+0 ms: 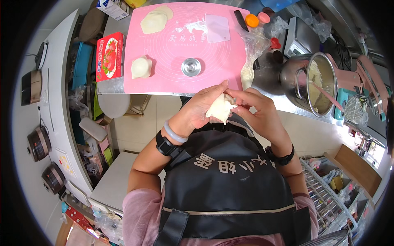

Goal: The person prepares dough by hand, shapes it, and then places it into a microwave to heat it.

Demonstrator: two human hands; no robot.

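Just in front of my apron, my left hand cups a pale dough wrapper, its edge ruffled and hanging over the side. What lies beneath the dough is mostly hidden by my fingers. My right hand pinches the dough's rim between thumb and forefinger. Beyond the hands, a small round metal cup stands on the pink mat. To its left sits another piece of pale dough with corners sticking out. Flat dough wrappers overlap at the mat's far left.
A translucent scraper lies beside spilled flour. A red box flanks the mat on the left. On the right are a cream-filled piping bag, a kitchen scale, a metal bowl of cream and a pink stand mixer.
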